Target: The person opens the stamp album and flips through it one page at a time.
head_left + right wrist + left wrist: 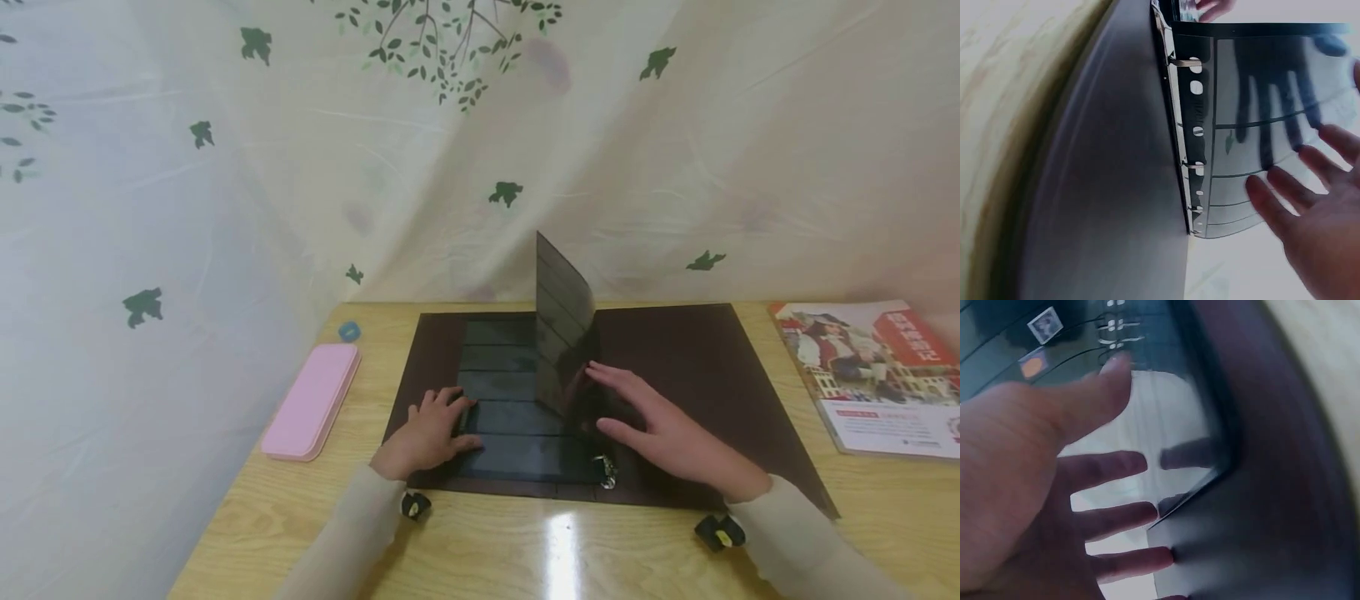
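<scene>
A ring-bound album [498,417] with black pocket pages lies on a dark brown mat [675,350]. One loose page [562,325] stands raised and slightly bowed over it; in the right wrist view metal rings [1188,63] pass through its punched edge. My right hand [663,425] is at the right face of that page, fingers fairly straight; whether they touch it I cannot tell. With spread fingers my left hand [431,433] rests on the left edge of the lower page. Small stamp-like pieces [1045,325] show in its pockets in the left wrist view.
A pink case [311,400] lies on the wooden table left of the mat, with a small blue round object [349,332] behind it. To the right is a magazine [877,375] with a red and white cover. A patterned cloth [450,208] hangs along the back.
</scene>
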A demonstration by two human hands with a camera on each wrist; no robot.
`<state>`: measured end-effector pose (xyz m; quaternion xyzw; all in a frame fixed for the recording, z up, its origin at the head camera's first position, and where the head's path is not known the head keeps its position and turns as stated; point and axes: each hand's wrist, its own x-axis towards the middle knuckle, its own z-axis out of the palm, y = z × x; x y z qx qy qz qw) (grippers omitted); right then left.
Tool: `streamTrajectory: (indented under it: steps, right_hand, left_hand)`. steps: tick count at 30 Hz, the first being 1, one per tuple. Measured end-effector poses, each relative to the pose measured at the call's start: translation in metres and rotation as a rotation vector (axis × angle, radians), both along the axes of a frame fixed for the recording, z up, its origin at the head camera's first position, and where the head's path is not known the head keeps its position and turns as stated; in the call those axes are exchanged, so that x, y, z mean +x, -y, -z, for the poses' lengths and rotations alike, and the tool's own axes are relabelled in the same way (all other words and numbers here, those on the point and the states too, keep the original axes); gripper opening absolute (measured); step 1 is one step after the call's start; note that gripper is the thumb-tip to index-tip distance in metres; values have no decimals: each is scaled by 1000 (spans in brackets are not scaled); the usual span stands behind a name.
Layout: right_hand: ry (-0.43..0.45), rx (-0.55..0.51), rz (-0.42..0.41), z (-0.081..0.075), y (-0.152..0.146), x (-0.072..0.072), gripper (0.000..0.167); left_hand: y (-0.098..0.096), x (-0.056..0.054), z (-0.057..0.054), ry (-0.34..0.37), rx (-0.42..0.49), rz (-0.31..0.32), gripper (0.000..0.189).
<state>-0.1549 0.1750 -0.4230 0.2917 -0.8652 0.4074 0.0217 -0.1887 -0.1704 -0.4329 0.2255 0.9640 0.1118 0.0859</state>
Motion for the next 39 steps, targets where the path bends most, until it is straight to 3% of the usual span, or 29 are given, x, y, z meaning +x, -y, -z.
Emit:
streamTrajectory:
  steps: [3, 7, 11, 14, 19, 24, 32, 39]
  right_hand:
    - [31, 58, -13, 5, 2, -1, 62]
    - [10, 116, -40, 10, 6, -2, 61]
    - [-6, 156, -59, 12, 12, -3, 58]
    - [2, 195, -63, 11, 17, -3, 58]
    - [3, 231, -49, 10, 22, -2, 57]
    - [19, 204, -70, 9, 15, -3, 57]
    - [197, 173, -9, 15, -7, -5, 76]
    - [179, 188, -11, 19, -7, -5, 77]
  left_hand:
    - [4, -4, -4, -50, 85, -40, 50]
    - [7, -8, -12, -118, 200, -116, 40]
    - [5, -9, -16, -122, 272, -138, 41]
    - [0, -6, -16, -50, 244, -97, 54]
    - [-13, -1, -6, 70, 59, -20, 77]
    - [-23, 2, 3, 96, -90, -39, 80]
    - [-31, 4, 1, 56, -119, -61, 84]
    - [-31, 4, 0, 74, -91, -44, 81]
